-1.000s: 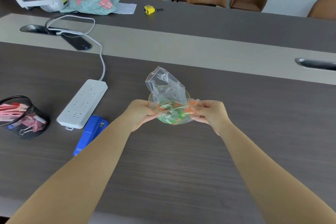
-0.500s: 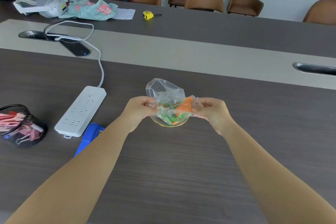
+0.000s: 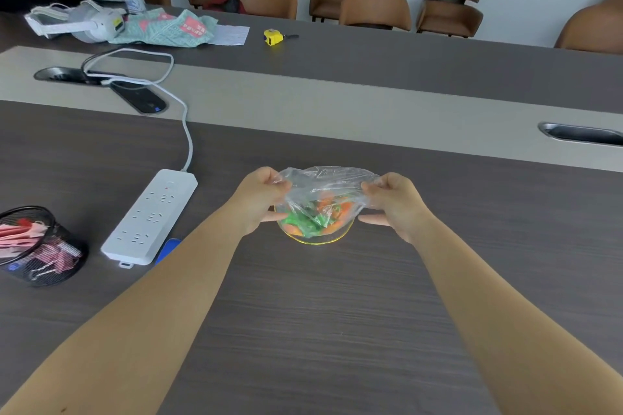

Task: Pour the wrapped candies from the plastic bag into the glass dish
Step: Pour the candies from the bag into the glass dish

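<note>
A clear plastic bag [image 3: 325, 180] hangs stretched between my two hands, directly over a small glass dish [image 3: 317, 238] with a yellow-tinted rim on the dark table. My left hand [image 3: 259, 199] pinches the bag's left edge and my right hand [image 3: 394, 202] pinches its right edge. Green and orange wrapped candies [image 3: 317, 216] show through the plastic, low over the dish. I cannot tell which of them lie in the dish and which are still in the bag. The far half of the dish is hidden by the bag.
A white power strip [image 3: 150, 217] lies to the left with its cable running back. A blue stapler [image 3: 167, 249] peeks out beside my left forearm. A black mesh cup [image 3: 37, 246] of clips stands at far left. A yellow tape measure [image 3: 272, 37] and brown chairs are at the back.
My hands have lifted and pulled the bag wider over the dish. The bag's upright bunched part has flattened, and the candies now sit lower, at the dish.
</note>
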